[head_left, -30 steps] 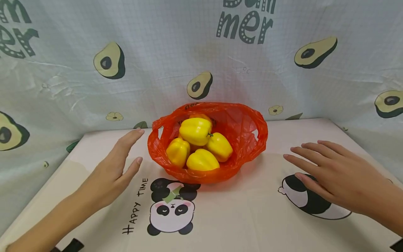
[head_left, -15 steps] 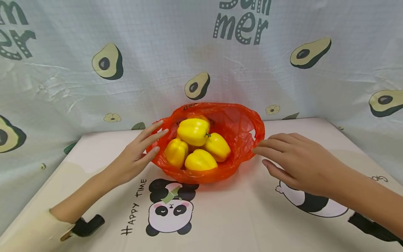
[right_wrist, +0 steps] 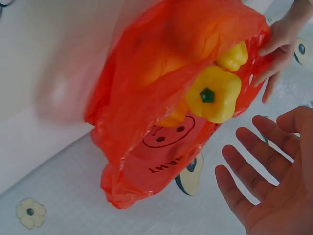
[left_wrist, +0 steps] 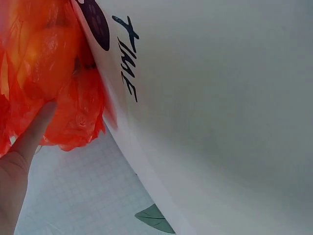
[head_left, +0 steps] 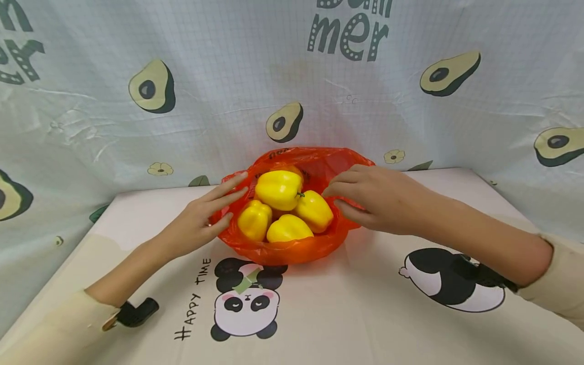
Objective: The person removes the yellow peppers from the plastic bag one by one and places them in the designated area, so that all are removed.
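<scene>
At the left rim of the orange bag (head_left: 292,248), our left hand (head_left: 201,223) rests open, fingers straight against the thin plastic. Mid-table, the bag holds yellow peppers (head_left: 279,189); it looks soft and slippery, best gripped by its handles. Our right hand (head_left: 374,200) hovers over the right rim, fingers loosely spread, holding nothing.

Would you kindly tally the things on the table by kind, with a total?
Yellow peppers: 4 clearly visible; a fifth may lie behind them, too hidden to tell
Orange bag: 1
Total: 5 things

The left hand touches the bag's rim; the right hand reaches over it.
</scene>
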`<action>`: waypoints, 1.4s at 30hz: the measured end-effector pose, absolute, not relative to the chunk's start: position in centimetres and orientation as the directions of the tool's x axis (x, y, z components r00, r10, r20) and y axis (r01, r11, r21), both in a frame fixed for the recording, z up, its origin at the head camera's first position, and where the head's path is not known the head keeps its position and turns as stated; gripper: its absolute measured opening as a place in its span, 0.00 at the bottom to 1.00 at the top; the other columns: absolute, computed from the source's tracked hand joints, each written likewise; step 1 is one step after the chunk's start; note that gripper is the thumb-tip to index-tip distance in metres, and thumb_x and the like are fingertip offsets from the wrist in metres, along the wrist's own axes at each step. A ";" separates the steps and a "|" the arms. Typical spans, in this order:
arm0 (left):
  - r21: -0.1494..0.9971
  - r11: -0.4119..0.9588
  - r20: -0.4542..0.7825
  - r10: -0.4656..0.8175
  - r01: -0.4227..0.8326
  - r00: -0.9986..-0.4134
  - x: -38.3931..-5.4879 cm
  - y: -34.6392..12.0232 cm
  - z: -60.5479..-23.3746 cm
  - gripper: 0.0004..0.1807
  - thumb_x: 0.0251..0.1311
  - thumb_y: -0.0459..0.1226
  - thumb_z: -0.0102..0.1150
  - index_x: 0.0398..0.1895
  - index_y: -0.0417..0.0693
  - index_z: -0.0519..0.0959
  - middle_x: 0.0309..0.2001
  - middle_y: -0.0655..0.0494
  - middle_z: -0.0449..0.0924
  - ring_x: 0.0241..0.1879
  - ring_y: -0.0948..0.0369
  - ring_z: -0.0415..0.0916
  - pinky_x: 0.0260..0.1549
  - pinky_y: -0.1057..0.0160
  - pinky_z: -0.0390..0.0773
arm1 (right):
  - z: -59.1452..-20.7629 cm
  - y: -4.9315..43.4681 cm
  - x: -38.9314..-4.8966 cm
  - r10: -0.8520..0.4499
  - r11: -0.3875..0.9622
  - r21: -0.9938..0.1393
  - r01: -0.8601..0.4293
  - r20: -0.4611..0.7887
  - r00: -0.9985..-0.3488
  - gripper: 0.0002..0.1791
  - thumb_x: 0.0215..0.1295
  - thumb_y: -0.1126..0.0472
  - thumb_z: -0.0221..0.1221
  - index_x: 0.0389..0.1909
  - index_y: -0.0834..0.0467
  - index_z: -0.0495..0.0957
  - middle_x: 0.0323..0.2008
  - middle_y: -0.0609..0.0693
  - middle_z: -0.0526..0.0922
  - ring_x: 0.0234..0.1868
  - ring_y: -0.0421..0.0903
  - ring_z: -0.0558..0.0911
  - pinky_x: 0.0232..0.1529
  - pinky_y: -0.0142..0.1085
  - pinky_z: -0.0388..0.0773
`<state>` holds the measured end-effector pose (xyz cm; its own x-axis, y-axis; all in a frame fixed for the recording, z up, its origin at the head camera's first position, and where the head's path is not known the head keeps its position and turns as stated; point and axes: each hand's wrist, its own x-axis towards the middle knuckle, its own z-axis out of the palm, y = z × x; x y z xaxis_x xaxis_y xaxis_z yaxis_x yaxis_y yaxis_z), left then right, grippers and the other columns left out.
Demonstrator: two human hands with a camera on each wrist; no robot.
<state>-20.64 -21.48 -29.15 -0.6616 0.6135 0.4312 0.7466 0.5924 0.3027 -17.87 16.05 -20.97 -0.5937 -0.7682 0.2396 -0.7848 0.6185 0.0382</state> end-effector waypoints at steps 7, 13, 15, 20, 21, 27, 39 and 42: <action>0.252 0.573 0.479 0.626 0.780 -0.615 -20.7 -21.5 -29.1 0.32 0.61 0.23 0.59 0.71 0.46 0.72 0.79 0.57 0.57 0.75 0.51 0.60 0.61 0.62 0.75 | -20.8 13.5 -20.8 -0.765 0.630 -0.018 -0.776 0.157 -0.625 0.15 0.70 0.55 0.63 0.56 0.48 0.83 0.55 0.45 0.84 0.61 0.49 0.78 0.63 0.47 0.77; 0.297 0.580 0.412 0.639 0.758 -0.650 -20.6 -21.6 -29.1 0.26 0.66 0.27 0.57 0.67 0.48 0.76 0.77 0.53 0.60 0.74 0.46 0.60 0.59 0.52 0.78 | -21.4 11.7 -22.8 -0.749 0.646 -0.169 -0.745 0.052 -0.661 0.28 0.69 0.49 0.64 0.69 0.47 0.73 0.67 0.46 0.75 0.68 0.48 0.73 0.68 0.47 0.73; 0.313 0.586 0.391 0.638 0.748 -0.663 -20.7 -21.7 -29.1 0.24 0.67 0.28 0.57 0.67 0.47 0.76 0.77 0.53 0.60 0.75 0.45 0.58 0.60 0.46 0.76 | -21.7 11.0 -23.3 -0.752 0.639 -0.212 -0.739 0.028 -0.658 0.35 0.68 0.47 0.65 0.74 0.48 0.67 0.71 0.47 0.70 0.70 0.49 0.70 0.68 0.47 0.72; 0.313 0.600 0.370 0.637 0.736 -0.676 -20.6 -21.8 -29.0 0.22 0.68 0.31 0.57 0.65 0.45 0.78 0.76 0.51 0.61 0.75 0.44 0.58 0.62 0.44 0.75 | -22.6 9.2 -24.3 -0.761 0.631 -0.245 -0.736 -0.006 -0.649 0.41 0.66 0.46 0.66 0.77 0.49 0.61 0.75 0.50 0.63 0.73 0.50 0.67 0.69 0.48 0.72; 0.309 0.603 0.368 0.637 0.735 -0.677 -20.6 -21.8 -29.0 0.22 0.68 0.31 0.57 0.65 0.44 0.78 0.76 0.51 0.62 0.75 0.44 0.58 0.61 0.44 0.75 | -22.8 8.9 -24.5 -0.759 0.632 -0.251 -0.733 -0.013 -0.650 0.42 0.66 0.46 0.66 0.77 0.49 0.61 0.75 0.49 0.63 0.73 0.50 0.66 0.69 0.47 0.72; 0.286 0.609 0.386 0.633 0.739 -0.671 -20.6 -21.7 -28.8 0.22 0.66 0.29 0.58 0.64 0.43 0.79 0.73 0.49 0.66 0.71 0.43 0.64 0.58 0.45 0.79 | -22.9 7.6 -26.0 -0.752 0.640 -0.305 -0.705 -0.062 -0.656 0.43 0.65 0.46 0.67 0.77 0.49 0.61 0.74 0.49 0.65 0.73 0.49 0.65 0.72 0.47 0.68; 0.324 0.635 0.349 0.609 0.701 -0.713 -20.5 -21.5 -28.4 0.23 0.68 0.33 0.58 0.66 0.45 0.78 0.76 0.46 0.60 0.69 0.42 0.65 0.53 0.45 0.82 | -21.2 7.0 -29.1 -0.834 0.552 -0.279 -0.786 -0.198 -0.516 0.39 0.66 0.46 0.66 0.76 0.37 0.62 0.71 0.41 0.69 0.71 0.46 0.66 0.71 0.48 0.66; 0.351 0.654 0.337 0.579 0.670 -0.742 -20.4 -21.6 -28.4 0.23 0.68 0.34 0.58 0.66 0.44 0.78 0.77 0.47 0.59 0.70 0.42 0.64 0.52 0.45 0.83 | -21.0 6.8 -29.7 -0.837 0.547 -0.314 -0.776 -0.228 -0.498 0.36 0.67 0.48 0.65 0.74 0.31 0.64 0.71 0.39 0.69 0.70 0.45 0.66 0.69 0.47 0.68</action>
<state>-20.38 -21.60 -28.37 -0.7421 0.5793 0.3372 0.6701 0.6540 0.3511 -29.73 6.85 -20.98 -0.4976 -0.8370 -0.2276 -0.7761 0.5468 -0.3141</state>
